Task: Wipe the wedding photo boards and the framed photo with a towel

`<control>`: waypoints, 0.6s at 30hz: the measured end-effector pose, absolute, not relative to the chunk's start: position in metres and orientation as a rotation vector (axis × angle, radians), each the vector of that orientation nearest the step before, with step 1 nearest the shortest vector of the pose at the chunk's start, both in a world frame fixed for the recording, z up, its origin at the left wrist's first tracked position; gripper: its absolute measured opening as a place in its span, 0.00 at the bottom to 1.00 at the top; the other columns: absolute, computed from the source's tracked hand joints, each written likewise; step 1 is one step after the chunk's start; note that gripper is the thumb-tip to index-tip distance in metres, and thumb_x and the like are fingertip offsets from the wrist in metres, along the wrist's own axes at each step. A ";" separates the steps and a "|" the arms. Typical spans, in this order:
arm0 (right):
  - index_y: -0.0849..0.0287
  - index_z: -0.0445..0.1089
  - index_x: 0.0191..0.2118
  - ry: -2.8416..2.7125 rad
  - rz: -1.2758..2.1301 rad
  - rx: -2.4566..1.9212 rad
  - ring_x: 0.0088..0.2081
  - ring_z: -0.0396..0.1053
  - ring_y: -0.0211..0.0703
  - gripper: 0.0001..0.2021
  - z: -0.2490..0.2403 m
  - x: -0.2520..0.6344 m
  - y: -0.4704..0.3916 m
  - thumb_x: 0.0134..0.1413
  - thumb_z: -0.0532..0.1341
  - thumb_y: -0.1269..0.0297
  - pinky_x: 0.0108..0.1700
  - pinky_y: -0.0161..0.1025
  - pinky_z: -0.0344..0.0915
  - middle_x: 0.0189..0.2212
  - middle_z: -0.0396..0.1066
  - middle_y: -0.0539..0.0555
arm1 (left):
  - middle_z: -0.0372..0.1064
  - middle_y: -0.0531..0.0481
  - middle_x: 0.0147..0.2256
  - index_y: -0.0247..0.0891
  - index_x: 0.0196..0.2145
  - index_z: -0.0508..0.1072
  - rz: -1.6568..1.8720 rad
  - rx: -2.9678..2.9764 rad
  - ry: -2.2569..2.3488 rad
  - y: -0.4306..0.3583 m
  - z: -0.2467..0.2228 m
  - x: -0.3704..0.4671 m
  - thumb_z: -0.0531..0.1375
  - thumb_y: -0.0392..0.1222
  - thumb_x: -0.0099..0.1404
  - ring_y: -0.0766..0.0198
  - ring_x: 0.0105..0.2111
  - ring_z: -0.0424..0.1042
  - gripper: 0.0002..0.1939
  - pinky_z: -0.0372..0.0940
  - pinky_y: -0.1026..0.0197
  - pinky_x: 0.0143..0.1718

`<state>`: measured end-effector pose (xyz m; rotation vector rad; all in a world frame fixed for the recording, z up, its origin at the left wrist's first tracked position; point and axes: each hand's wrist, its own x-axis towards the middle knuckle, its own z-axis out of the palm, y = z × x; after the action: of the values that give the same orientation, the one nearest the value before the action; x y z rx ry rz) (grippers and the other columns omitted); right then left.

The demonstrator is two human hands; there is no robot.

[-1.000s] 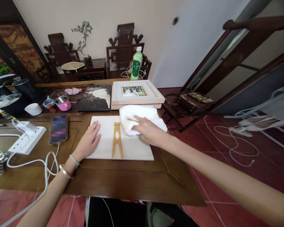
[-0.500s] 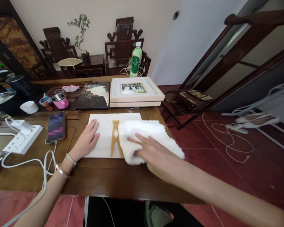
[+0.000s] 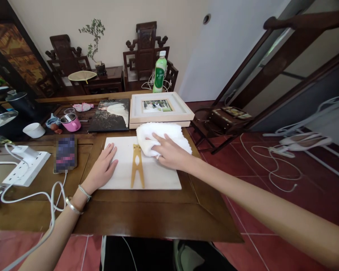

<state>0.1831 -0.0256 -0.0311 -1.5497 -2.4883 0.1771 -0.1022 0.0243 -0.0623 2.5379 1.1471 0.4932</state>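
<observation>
A white board (image 3: pixel 163 178) lies flat on the brown wooden table, with a tan bear-headed, two-legged stand piece (image 3: pixel 137 169) fixed or resting on its middle; which of these I cannot tell. My left hand (image 3: pixel 105 165) is spread flat over the board's left edge. Under my right hand (image 3: pixel 169 150) is a fluffy white cloth (image 3: pixel 175 131), bunched at its left side between thumb and fingers. The cloth covers the board's far right corner and reaches close to the stacked frames.
Two stacked photo frames (image 3: pixel 189 109), a dark photo panel (image 3: pixel 113 122) and a green bottle (image 3: pixel 159 73) stand at the back. Leftward are a pink mug (image 3: pixel 72 124), a white cup (image 3: pixel 34 130), a phone (image 3: pixel 65 153), a power strip (image 3: pixel 28 169) and looping white cables (image 3: pixel 55 195).
My right hand has slid the cloth away from me and slightly left, from the board's right side to its far right corner. My left hand stays in place.
</observation>
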 end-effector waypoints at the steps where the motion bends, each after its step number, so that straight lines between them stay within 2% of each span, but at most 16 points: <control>1: 0.63 0.74 0.44 -2.506 0.186 -1.547 0.68 0.43 0.64 0.19 -0.030 0.181 -0.034 0.47 0.53 0.80 0.62 0.70 0.47 0.65 0.56 0.63 | 0.46 0.35 0.68 0.31 0.65 0.57 0.495 2.533 1.151 0.024 -0.063 -0.102 0.46 0.48 0.71 0.51 0.68 0.44 0.29 0.43 0.44 0.67; 6: 0.60 0.75 0.40 -2.546 0.374 -1.609 0.68 0.41 0.65 0.22 -0.013 0.165 -0.099 0.42 0.52 0.83 0.61 0.71 0.48 0.65 0.55 0.62 | 0.47 0.35 0.68 0.31 0.65 0.57 0.505 2.524 1.159 0.024 -0.064 -0.102 0.46 0.48 0.71 0.52 0.68 0.44 0.29 0.43 0.46 0.67; 12: 0.57 0.71 0.51 -2.656 0.706 -1.615 0.66 0.47 0.66 0.28 0.019 0.147 -0.137 0.43 0.52 0.83 0.59 0.69 0.55 0.64 0.58 0.61 | 0.47 0.33 0.67 0.28 0.64 0.57 0.504 2.547 1.150 0.024 -0.064 -0.103 0.46 0.47 0.71 0.50 0.68 0.44 0.29 0.43 0.45 0.67; 18: 0.63 0.69 0.53 -2.536 0.440 -1.705 0.68 0.41 0.63 0.23 0.002 0.157 -0.076 0.53 0.51 0.79 0.63 0.65 0.50 0.65 0.56 0.64 | 0.46 0.33 0.67 0.29 0.65 0.56 0.486 2.564 1.140 0.024 -0.063 -0.104 0.46 0.47 0.72 0.50 0.68 0.44 0.29 0.44 0.43 0.67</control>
<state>0.1566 -0.0764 0.0019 -1.7053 -2.5362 0.4397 -0.1044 0.0244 -0.0632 2.5636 1.1404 0.4861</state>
